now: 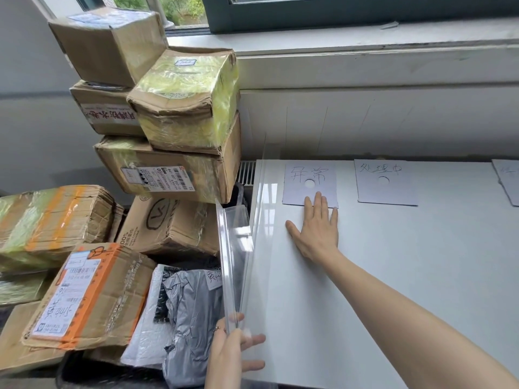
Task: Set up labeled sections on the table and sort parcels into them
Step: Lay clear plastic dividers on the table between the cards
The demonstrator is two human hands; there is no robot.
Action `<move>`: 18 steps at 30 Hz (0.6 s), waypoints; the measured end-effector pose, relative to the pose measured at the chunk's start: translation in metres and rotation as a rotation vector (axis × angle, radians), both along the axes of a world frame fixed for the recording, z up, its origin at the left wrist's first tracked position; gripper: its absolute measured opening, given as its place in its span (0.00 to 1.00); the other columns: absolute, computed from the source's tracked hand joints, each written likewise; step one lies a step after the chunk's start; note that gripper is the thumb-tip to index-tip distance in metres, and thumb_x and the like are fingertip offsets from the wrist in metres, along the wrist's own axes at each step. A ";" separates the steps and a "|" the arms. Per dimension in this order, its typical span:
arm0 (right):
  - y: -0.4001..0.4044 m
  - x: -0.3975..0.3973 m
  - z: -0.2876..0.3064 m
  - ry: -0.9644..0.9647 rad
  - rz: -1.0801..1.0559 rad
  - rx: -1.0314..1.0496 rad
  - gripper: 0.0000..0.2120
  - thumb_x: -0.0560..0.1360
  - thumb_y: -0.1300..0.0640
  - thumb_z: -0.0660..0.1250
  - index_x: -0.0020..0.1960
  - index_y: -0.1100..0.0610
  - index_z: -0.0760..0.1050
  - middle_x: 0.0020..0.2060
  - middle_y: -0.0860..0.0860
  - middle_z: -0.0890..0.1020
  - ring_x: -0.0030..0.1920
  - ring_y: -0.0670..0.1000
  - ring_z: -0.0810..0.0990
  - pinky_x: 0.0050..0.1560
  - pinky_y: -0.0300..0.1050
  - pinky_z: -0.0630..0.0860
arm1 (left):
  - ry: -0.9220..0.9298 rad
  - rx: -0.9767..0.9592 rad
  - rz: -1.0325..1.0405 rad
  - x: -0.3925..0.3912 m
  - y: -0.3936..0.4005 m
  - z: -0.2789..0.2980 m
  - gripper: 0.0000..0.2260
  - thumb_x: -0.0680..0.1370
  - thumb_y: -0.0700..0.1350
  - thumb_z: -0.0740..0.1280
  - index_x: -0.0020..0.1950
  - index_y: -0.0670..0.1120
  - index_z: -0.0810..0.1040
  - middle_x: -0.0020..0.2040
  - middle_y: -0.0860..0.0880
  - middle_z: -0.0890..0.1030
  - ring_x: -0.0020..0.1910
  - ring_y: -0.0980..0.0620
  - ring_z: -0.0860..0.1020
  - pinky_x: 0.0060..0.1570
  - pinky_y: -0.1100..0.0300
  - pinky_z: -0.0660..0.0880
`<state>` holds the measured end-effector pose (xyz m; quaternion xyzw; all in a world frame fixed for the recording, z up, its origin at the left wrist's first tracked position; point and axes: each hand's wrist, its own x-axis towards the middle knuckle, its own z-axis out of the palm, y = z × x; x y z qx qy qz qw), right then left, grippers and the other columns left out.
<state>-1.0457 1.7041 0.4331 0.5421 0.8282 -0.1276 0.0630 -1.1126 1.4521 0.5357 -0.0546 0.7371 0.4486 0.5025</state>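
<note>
Three handwritten paper labels lie along the far edge of the white table (393, 276): a left label (310, 184), a middle label (386, 182), and a third label (508, 179) cut off at the right. My right hand (317, 228) lies flat with straight fingers, its fingertips on the left label's near edge. My left hand (233, 352) grips the near end of a clear acrylic divider sheet (244, 248) standing upright along the table's left edge. Cardboard parcels (168, 130) are stacked to the left.
More boxes (78, 293) and grey and white plastic mailer bags (191, 318) are piled low at the left, beside the table. A window sill (365, 40) and a white panelled wall run behind the table. A floor vent (247, 172) shows at the table's far left corner.
</note>
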 end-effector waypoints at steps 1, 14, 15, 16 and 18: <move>-0.001 0.000 -0.001 0.001 0.013 -0.017 0.37 0.80 0.35 0.45 0.80 0.55 0.40 0.79 0.55 0.40 0.79 0.55 0.38 0.77 0.57 0.41 | 0.008 0.011 -0.014 0.000 0.000 0.001 0.18 0.76 0.27 0.52 0.50 0.46 0.73 0.45 0.33 0.82 0.44 0.47 0.82 0.26 0.53 0.79; -0.007 -0.018 0.002 0.047 0.041 -0.107 0.38 0.79 0.34 0.47 0.80 0.52 0.39 0.79 0.53 0.38 0.78 0.53 0.36 0.77 0.59 0.41 | 0.007 -0.028 -0.072 -0.001 -0.007 -0.006 0.18 0.77 0.28 0.52 0.49 0.49 0.73 0.30 0.39 0.83 0.42 0.42 0.82 0.32 0.50 0.79; -0.007 -0.018 0.002 0.048 0.043 -0.109 0.38 0.79 0.34 0.47 0.80 0.52 0.39 0.79 0.53 0.38 0.78 0.53 0.36 0.77 0.60 0.41 | 0.015 -0.026 -0.077 -0.001 -0.007 -0.005 0.18 0.77 0.28 0.52 0.49 0.49 0.73 0.30 0.39 0.83 0.42 0.42 0.82 0.31 0.50 0.79; -0.007 -0.019 0.001 0.051 0.045 -0.110 0.38 0.79 0.34 0.47 0.80 0.52 0.39 0.79 0.52 0.37 0.78 0.53 0.36 0.77 0.60 0.41 | 0.025 -0.018 -0.084 -0.002 -0.008 -0.004 0.18 0.77 0.28 0.52 0.50 0.49 0.73 0.31 0.39 0.83 0.43 0.42 0.82 0.30 0.51 0.79; -0.008 -0.018 0.000 0.064 0.049 -0.096 0.38 0.79 0.34 0.47 0.80 0.52 0.38 0.79 0.52 0.37 0.78 0.53 0.35 0.76 0.61 0.40 | 0.040 0.003 -0.086 -0.003 -0.008 0.000 0.18 0.77 0.28 0.52 0.51 0.48 0.73 0.36 0.37 0.84 0.43 0.42 0.82 0.28 0.51 0.79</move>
